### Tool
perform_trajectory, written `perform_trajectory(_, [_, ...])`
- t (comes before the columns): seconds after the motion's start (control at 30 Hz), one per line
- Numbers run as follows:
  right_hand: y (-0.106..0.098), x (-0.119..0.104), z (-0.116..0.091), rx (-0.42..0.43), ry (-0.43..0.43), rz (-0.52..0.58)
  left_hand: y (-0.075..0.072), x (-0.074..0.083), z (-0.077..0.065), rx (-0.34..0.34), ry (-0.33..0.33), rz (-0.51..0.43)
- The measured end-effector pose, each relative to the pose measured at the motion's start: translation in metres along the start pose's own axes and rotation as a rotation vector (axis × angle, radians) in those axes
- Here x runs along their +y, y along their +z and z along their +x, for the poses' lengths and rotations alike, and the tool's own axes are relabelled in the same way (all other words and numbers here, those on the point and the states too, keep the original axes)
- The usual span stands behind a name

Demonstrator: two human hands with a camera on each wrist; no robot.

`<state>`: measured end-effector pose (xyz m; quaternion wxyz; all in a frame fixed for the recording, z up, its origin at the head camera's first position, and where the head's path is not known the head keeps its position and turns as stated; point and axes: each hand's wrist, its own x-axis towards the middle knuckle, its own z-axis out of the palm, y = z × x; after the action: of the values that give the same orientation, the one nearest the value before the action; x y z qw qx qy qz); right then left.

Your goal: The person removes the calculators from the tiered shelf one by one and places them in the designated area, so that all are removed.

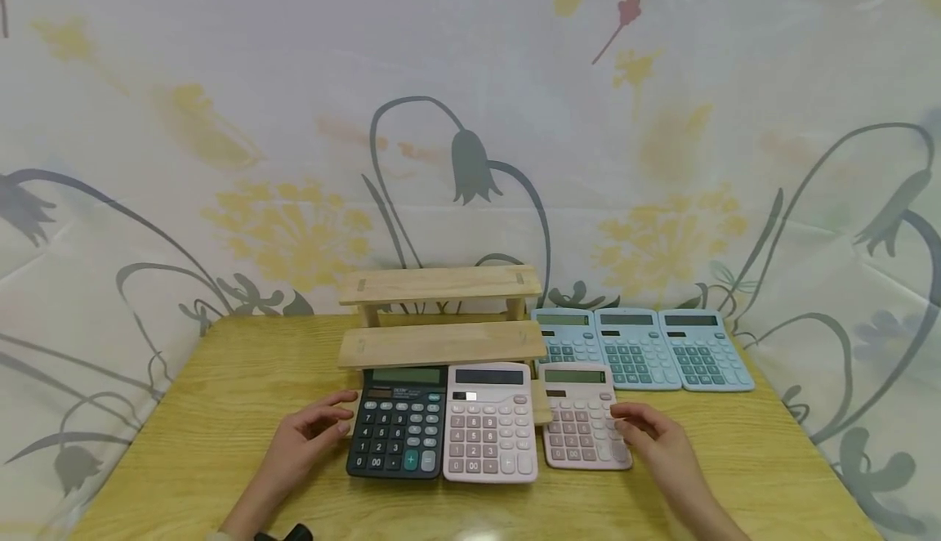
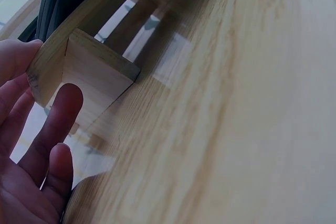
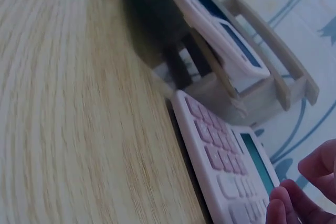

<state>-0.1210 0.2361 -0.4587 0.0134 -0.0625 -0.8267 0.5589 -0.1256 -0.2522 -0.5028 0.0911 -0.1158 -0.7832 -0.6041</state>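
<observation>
A dark calculator (image 1: 397, 426) and a pink calculator (image 1: 490, 431) lean side by side on the lowest step of a wooden stepped rack (image 1: 441, 343). My left hand (image 1: 312, 431) is beside the dark calculator with its fingers loosely spread. In the left wrist view its thumb (image 2: 21, 59) is right at the end of the rack's lowest board (image 2: 44, 72). A second pink calculator (image 1: 581, 431) lies on the table right of the rack. My right hand (image 1: 657, 439) is at its right edge, fingers (image 3: 283, 203) loosely bent close over the screen side.
Three light blue calculators (image 1: 635, 353) lie in a row at the back right, the leftmost partly behind the rack. The rack's top and middle boards carry nothing. A flower-patterned cloth (image 1: 470, 116) hangs behind the wooden table (image 1: 220, 377). A small black object (image 1: 297, 533) shows at the bottom edge.
</observation>
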Motion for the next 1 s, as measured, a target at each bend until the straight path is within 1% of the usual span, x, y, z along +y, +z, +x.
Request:
perform_trajectory(0.1, [0.008, -0.003, -0.004, -0.022, -0.006, 0.034, 0.000, 0.000, 0.000, -0.007, 0.001, -0.001])
perform_trajectory(0.27, [0.021, -0.006, -0.009, -0.083, 0.040, 0.095, 0.000, 0.001, 0.000, -0.007, -0.014, 0.006])
perform_trajectory(0.5, [0.039, -0.010, -0.016, -0.123, 0.014, 0.119, -0.001, 0.001, 0.000, -0.008, -0.026, 0.007])
perform_trajectory(0.57, [0.043, -0.012, -0.018, -0.147, -0.002, 0.121, -0.001, 0.001, 0.000, -0.008, -0.023, 0.009])
perform_trajectory(0.67, [0.048, -0.013, -0.021, -0.194, -0.056, 0.138, -0.001, 0.000, 0.000, -0.008, -0.017, 0.004])
perform_trajectory(0.83, [0.054, -0.014, -0.023, -0.268, -0.121, 0.156, -0.001, -0.001, -0.001, -0.011, -0.011, 0.003])
perform_trajectory(1.0, [0.060, -0.014, -0.023, -0.334, -0.164, 0.171, -0.001, -0.002, -0.001, -0.015, -0.009, 0.002])
